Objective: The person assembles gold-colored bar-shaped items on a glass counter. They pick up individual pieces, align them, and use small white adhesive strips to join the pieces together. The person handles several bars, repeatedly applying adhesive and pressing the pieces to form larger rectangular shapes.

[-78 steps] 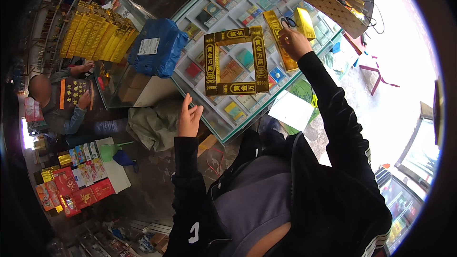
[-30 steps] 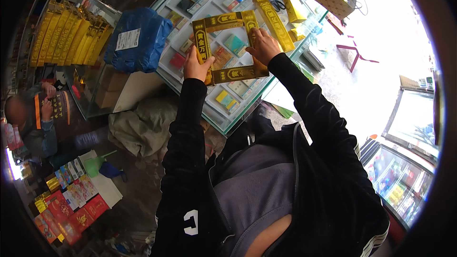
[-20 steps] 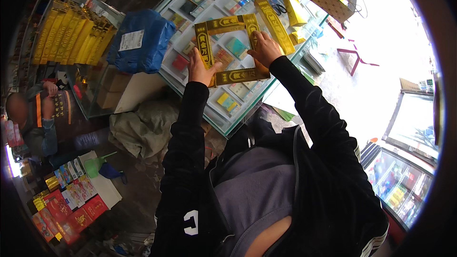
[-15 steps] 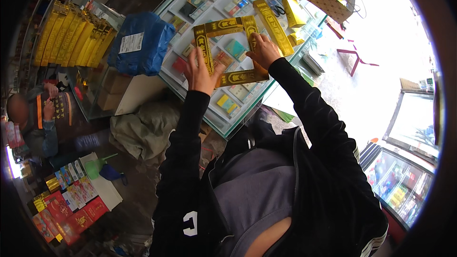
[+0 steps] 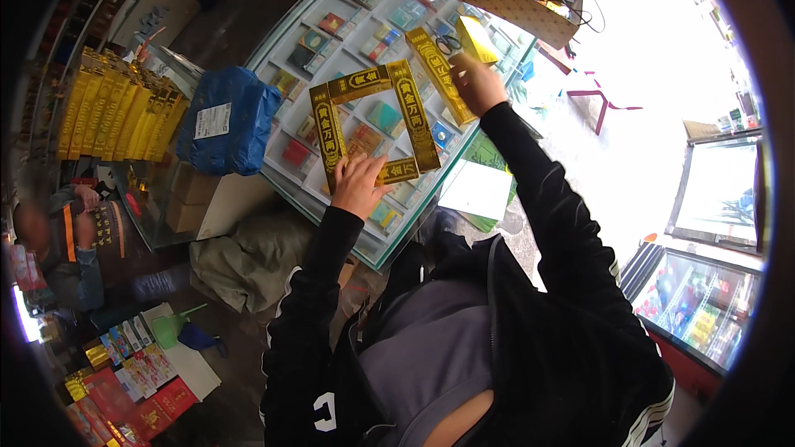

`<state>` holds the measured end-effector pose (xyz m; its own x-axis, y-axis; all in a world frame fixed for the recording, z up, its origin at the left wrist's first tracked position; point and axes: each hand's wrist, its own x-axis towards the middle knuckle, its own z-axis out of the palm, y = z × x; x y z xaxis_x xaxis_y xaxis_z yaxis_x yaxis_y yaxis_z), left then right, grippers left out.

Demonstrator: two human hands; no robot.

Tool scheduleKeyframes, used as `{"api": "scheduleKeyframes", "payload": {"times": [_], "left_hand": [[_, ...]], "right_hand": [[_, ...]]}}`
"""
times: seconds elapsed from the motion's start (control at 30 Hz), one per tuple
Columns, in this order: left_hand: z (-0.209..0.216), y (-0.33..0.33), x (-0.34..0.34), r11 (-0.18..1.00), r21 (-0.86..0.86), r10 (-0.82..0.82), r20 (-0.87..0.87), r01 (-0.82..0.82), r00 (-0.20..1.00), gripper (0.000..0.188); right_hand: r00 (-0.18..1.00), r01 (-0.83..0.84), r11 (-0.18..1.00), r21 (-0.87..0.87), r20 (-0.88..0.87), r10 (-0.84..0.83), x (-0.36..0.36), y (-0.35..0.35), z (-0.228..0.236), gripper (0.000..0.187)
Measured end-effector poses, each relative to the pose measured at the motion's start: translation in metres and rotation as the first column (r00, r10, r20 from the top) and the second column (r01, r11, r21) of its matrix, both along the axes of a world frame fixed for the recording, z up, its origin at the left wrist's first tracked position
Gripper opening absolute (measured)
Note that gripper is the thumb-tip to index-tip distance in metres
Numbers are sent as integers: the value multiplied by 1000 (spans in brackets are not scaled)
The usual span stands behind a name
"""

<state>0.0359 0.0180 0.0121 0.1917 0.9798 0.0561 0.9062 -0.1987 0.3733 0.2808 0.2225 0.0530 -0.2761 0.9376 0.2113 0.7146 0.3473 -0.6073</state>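
Observation:
On the glass display counter (image 5: 290, 68) lies a square frame of long gold boxes (image 5: 409, 108), with dark decorated faces. My left hand (image 5: 358, 185) rests on its near-left corner, fingers spread over the boxes. To the right of the frame lies another long gold box (image 5: 437, 73). My right hand (image 5: 480, 87) is over the right edge of that box, fingers half bent and a little blurred, with nothing visible in them. Whether it touches the box is unclear. Behind it are dark-handled scissors (image 5: 448, 44) and a plain yellow gold box (image 5: 476, 37).
A patterned open carton (image 5: 517, 12) with tape and tools sits at the counter's far right. At the left are a blue wrapped parcel (image 5: 229, 120) and a row of upright gold boxes (image 5: 116, 108). Another person (image 5: 70, 236) is at the far left. Small packs fill the counter.
My right hand has let go of the frame's right side and moved right to the long gold box. My left hand has slid down the left side to the near corner. The view has shifted.

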Motion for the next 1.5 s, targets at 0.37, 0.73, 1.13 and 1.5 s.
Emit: {"api": "scheduleKeyframes", "payload": {"times": [0.37, 0.73, 1.13, 1.5], "left_hand": [[-1, 21, 7, 993, -98, 76, 46, -71, 996, 62], [12, 8, 17, 968, -162, 198, 28, -191, 980, 94], [123, -25, 52, 970, -31, 192, 707, -240, 681, 42], [183, -36, 44, 977, -57, 128, 928, -205, 350, 35]], "right_hand": [[822, -405, 891, -205, 345, 452, 29, 132, -108, 54], [960, -255, 951, -176, 69, 270, 38, 105, -35, 27], [290, -810, 509, -290, -954, -81, 26, -80, 85, 13], [400, -736, 614, -286, -915, 55, 22, -149, 118, 23]]}}
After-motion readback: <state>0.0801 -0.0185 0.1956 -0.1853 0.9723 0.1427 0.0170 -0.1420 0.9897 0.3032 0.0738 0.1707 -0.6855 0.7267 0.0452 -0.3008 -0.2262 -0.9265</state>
